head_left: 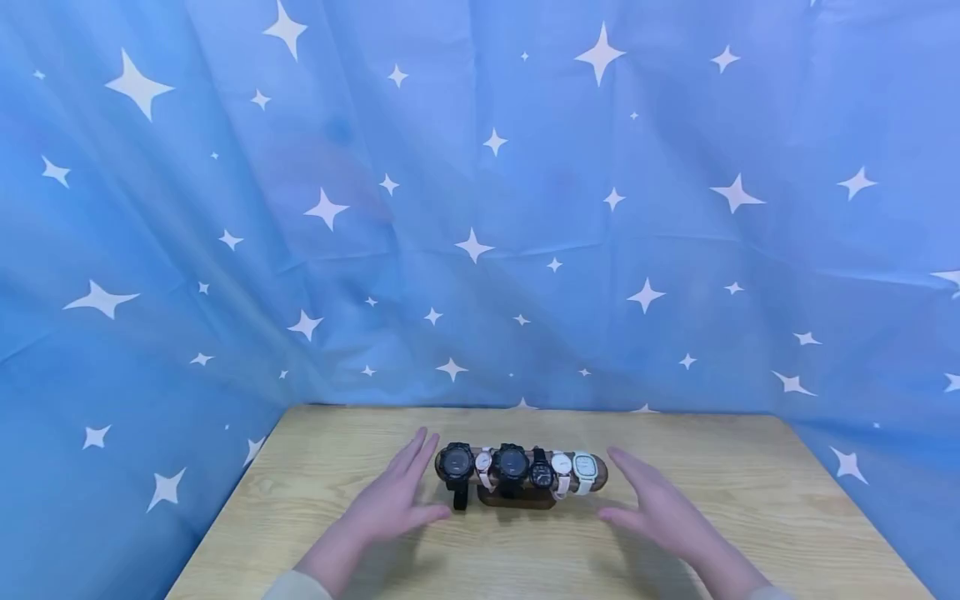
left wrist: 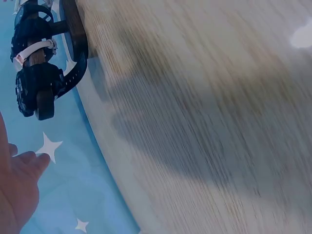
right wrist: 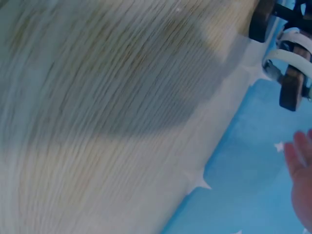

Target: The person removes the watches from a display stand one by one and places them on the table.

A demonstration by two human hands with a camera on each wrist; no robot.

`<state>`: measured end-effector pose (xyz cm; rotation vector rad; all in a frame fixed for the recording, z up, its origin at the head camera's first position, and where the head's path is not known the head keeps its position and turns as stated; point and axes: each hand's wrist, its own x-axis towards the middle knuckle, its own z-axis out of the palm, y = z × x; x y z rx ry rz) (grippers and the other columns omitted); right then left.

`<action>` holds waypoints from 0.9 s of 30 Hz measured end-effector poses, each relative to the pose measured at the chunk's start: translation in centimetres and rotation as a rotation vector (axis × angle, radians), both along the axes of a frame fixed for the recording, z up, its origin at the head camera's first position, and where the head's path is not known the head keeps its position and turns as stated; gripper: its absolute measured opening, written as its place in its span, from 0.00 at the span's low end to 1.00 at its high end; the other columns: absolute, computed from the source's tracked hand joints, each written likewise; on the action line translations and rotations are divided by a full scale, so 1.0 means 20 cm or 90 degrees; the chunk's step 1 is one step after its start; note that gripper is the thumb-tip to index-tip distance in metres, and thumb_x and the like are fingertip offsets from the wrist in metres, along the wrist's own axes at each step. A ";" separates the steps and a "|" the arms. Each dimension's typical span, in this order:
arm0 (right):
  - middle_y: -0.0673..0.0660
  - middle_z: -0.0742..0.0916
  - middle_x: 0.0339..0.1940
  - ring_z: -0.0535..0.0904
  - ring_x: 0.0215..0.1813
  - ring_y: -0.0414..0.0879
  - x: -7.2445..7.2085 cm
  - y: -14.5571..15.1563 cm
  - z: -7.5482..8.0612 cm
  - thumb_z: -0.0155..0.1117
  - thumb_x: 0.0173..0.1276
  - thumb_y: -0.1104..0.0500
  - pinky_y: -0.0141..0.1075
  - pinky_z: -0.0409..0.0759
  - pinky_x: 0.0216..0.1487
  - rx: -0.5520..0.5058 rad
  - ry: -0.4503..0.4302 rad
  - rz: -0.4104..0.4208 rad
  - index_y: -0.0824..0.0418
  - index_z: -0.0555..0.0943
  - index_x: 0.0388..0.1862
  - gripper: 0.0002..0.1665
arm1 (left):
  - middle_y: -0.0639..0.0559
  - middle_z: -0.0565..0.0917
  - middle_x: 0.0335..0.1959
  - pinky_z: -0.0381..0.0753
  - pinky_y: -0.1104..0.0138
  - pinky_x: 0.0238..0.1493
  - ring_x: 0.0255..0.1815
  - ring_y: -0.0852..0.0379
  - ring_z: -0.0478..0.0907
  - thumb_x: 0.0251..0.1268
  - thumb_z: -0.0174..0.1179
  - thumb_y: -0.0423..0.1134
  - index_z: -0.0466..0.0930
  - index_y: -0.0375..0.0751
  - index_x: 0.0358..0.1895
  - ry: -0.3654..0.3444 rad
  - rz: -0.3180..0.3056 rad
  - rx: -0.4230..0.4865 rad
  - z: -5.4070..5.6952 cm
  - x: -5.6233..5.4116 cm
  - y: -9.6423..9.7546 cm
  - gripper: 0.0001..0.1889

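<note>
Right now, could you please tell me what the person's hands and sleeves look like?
The left hand and the right hand are bare and ungloved. A pale left sleeve and a pale right sleeve show at the head view's lower edge; too little is visible to tell any pattern.

Head camera: sat high on the person's side, faced forward and down, widest and farthest of the three. Blue cloth curtain with white stars (head_left: 555,179) filled most of it, pale wood-grain table (head_left: 517,554) the bottom. Left wrist camera: close over the tabletop, scene turned sideways, curtain at left; faced the dark brown wooden watch stand (head_left: 517,499) from its chunky black watch (head_left: 457,461) end, left hand (head_left: 390,502) at frame edge. Right wrist camera: also close, tilted, curtain lower right; caught the pale-strap end, right hand (head_left: 660,507) at edge. Head shared one stand end with each wrist view.
</note>
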<state>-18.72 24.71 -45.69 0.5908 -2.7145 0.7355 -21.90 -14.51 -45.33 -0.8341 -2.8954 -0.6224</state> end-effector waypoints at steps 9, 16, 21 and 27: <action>0.67 0.72 0.63 0.72 0.57 0.64 -0.06 -0.01 -0.02 0.75 0.47 0.44 0.59 0.70 0.55 -0.035 -0.054 -0.014 0.66 0.66 0.67 0.52 | 0.43 0.49 0.74 0.60 0.43 0.62 0.70 0.38 0.53 0.50 0.59 0.68 0.46 0.47 0.75 -0.052 0.028 0.105 -0.04 -0.06 0.08 0.53; 0.65 0.72 0.63 0.72 0.57 0.62 -0.11 -0.03 -0.04 0.73 0.47 0.41 0.57 0.72 0.55 -0.056 -0.103 -0.008 0.62 0.65 0.68 0.52 | 0.41 0.53 0.72 0.62 0.45 0.62 0.67 0.39 0.58 0.47 0.64 0.65 0.49 0.48 0.74 -0.108 0.055 0.181 -0.07 -0.11 0.12 0.53; 0.64 0.73 0.62 0.72 0.57 0.61 -0.14 -0.05 -0.03 0.72 0.46 0.39 0.53 0.75 0.52 -0.076 -0.138 -0.009 0.59 0.66 0.68 0.52 | 0.42 0.58 0.70 0.64 0.47 0.62 0.65 0.42 0.64 0.50 0.69 0.51 0.54 0.44 0.72 -0.119 0.050 0.211 -0.10 -0.15 0.15 0.47; 0.65 0.74 0.59 0.67 0.60 0.64 -0.16 -0.08 -0.01 0.75 0.47 0.45 0.61 0.68 0.56 -0.058 -0.134 -0.020 0.59 0.69 0.66 0.47 | 0.42 0.66 0.66 0.66 0.49 0.61 0.62 0.43 0.68 0.52 0.69 0.44 0.62 0.39 0.68 -0.102 0.033 0.200 -0.11 -0.17 0.16 0.39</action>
